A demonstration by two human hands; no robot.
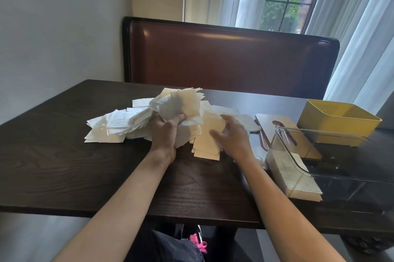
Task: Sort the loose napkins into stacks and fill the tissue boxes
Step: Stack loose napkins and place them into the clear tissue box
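A messy heap of loose white napkins [119, 125] covers the middle of the dark table [64, 165]. My left hand [165, 133] grips a raised bunch of napkins [181, 103] above the heap. My right hand [231, 135] hovers with loosely spread fingers over a cream napkin stack [207, 144] and holds nothing. At the right stands a clear plastic tissue box [319, 155] with a neat napkin stack [298, 180] against its near side. Behind it sits a yellow box [339, 121] and a wooden lid with a slot [275, 125].
A brown padded bench back [230, 59] stands beyond the far table edge. A window with white curtains [362, 27] is at the back right. The near table edge [191, 217] runs just above my knees.
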